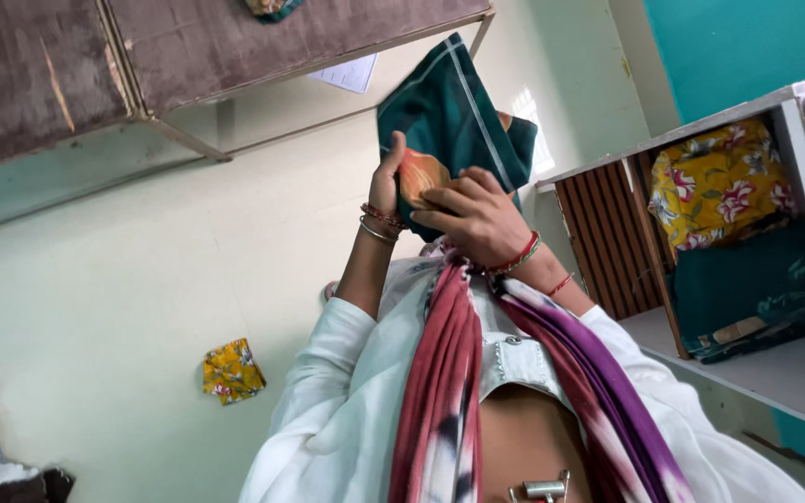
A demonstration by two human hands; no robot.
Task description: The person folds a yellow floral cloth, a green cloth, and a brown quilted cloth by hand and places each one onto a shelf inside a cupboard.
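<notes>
I hold up a folded dark green cloth (454, 112) with thin white stripes and an orange patch, in front of my chest. My left hand (386, 182), with bangles at the wrist, grips its left edge with the thumb side against the cloth. My right hand (472, 219), with red thread at the wrist, lies over the lower part, fingers spread across the orange patch. A maroon and purple scarf (449, 373) hangs over my white top below the hands.
A brown-topped table (188, 47) stands ahead, with a sheet of paper (347, 74) under it. A small yellow floral cloth (232, 371) lies on the pale floor. A shelf (794, 363) at the right holds yellow floral fabric (715, 182) and green fabric (743, 289).
</notes>
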